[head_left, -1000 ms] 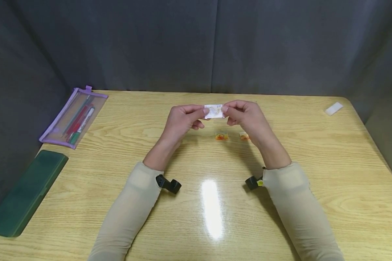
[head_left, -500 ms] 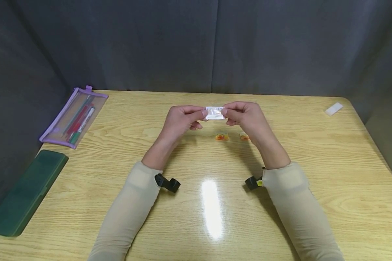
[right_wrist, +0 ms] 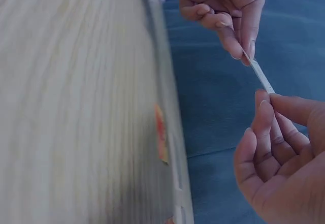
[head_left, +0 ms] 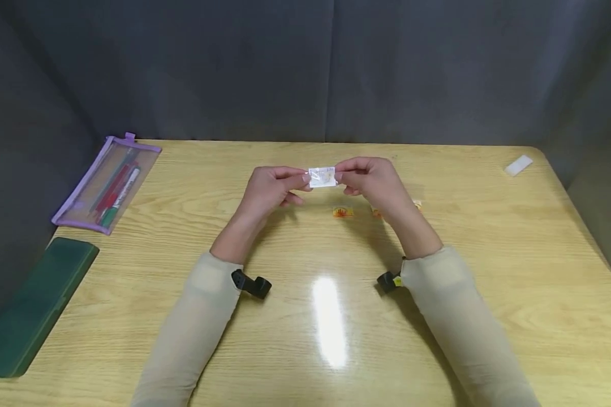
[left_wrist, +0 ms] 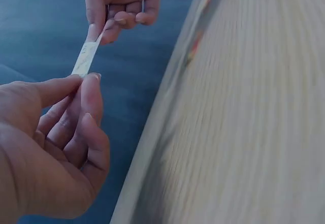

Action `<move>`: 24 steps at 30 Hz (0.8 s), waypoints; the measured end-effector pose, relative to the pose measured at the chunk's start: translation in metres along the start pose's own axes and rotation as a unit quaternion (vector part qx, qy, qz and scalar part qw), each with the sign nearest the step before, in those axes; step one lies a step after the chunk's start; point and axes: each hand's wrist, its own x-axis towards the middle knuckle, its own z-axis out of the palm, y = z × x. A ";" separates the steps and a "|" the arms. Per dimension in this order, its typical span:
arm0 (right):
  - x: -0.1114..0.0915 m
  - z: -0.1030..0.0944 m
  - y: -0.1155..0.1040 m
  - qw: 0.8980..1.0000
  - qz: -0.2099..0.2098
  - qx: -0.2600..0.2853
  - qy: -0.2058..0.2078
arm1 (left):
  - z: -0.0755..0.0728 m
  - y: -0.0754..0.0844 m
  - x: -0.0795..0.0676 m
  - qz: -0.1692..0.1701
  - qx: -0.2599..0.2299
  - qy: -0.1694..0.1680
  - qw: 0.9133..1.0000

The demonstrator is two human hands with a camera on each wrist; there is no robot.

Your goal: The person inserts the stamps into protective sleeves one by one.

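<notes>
Above the table, both hands hold a small, flat, white printed rectangle [head_left: 322, 177] with a shiny surface, stretched between them. My left hand [head_left: 272, 189] pinches its left end between thumb and forefinger; my right hand [head_left: 369, 181] pinches the other end the same way. In the left wrist view the white rectangle [left_wrist: 85, 59] is seen nearly edge-on, and the right wrist view shows it as a thin strip. Beneath the hands lies a small yellow-and-red piece [head_left: 343, 212]. Similar pieces lie near the right wrist, partly hidden behind it.
At the left edge lie a purple-trimmed clear zip pouch [head_left: 107, 183] with pens and a marker inside, and a long dark green case [head_left: 35, 305]. A small white block [head_left: 518, 165] sits at the far right of the wooden table [head_left: 489, 254]. Dark curtains stand behind.
Both hands have shifted slightly left with the white rectangle, and its glare has changed. The head view has shifted a little, and another piece now shows right of the right wrist.
</notes>
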 end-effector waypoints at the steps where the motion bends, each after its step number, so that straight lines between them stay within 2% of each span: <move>1: 0.003 0.002 -0.002 1.000 0.003 -0.006 -0.005 | -0.003 -0.001 0.002 -0.002 0.009 0.006 1.000; 8: 0.029 0.015 -0.005 0.998 0.052 -0.039 -0.018 | -0.017 -0.003 0.020 -0.019 0.053 0.020 0.998; 15: 0.048 0.023 -0.003 0.994 0.067 -0.078 -0.027 | -0.023 -0.006 0.035 -0.055 0.094 0.030 0.994; 22: 0.060 0.031 0.005 0.989 0.102 -0.101 -0.032 | -0.023 -0.013 0.043 -0.078 0.087 0.011 0.993; 24: 0.061 0.032 0.007 0.987 0.112 -0.107 -0.035 | -0.023 -0.015 0.044 -0.082 0.101 0.010 0.991</move>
